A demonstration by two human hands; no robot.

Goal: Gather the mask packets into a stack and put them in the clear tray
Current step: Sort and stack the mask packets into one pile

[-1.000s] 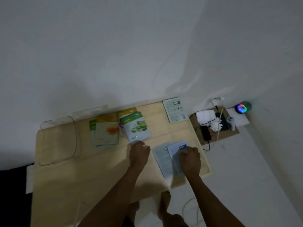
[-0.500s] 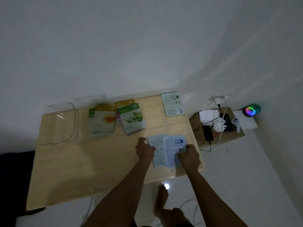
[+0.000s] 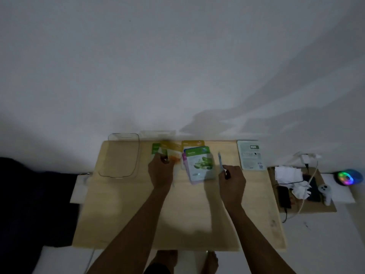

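Mask packets lie along the far side of the wooden table point(image 3: 138, 220). My left hand point(image 3: 160, 172) rests on the orange and green packets point(image 3: 169, 150) at the back middle, fingers curled at their near edge. My right hand point(image 3: 233, 181) grips pale packets point(image 3: 220, 162) held on edge, seen as a thin upright strip. Between the hands lies a green cucumber packet point(image 3: 199, 164) on top of a purple and a yellow one. One pale packet point(image 3: 250, 155) lies face down at the far right. The clear tray point(image 3: 136, 155) stands at the far left, with nothing in it.
A second clear container point(image 3: 158, 133) sits against the wall behind the packets. Right of the table a cardboard sheet point(image 3: 316, 208) carries a phone, cables, tissues and a white controller point(image 3: 325, 192). A glowing coloured speaker point(image 3: 348, 177) stands further right. My bare feet show below the table's near edge.
My right hand has lifted the pale packets off the table's near right and carried them up on edge. My left hand moved from them to the orange and green packets.
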